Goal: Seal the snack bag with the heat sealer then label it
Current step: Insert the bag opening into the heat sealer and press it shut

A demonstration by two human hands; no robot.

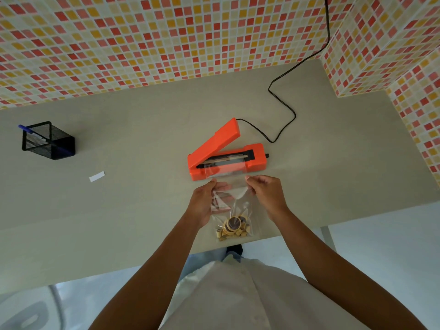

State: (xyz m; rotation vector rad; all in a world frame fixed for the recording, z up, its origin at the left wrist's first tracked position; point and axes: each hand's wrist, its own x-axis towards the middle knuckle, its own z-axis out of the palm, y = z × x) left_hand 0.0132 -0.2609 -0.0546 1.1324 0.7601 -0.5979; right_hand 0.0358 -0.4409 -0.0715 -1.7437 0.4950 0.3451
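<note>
1. The left hand (206, 200) pinches the left top edge of the snack bag (234, 217); the right hand (268, 196) pinches the right top edge.
2. The bag's mouth lies on the open orange sealer (227, 156); the white label (97, 176) lies well apart on the table (133, 210).

The cord (327, 20) runs off the top edge, the pen (23, 127) is mostly hidden inside the mesh holder (47, 141), the mouth of the clear bag (234, 210) is hard to trace over the sealer (256, 163), and the label (97, 176) is too small to read.
</note>
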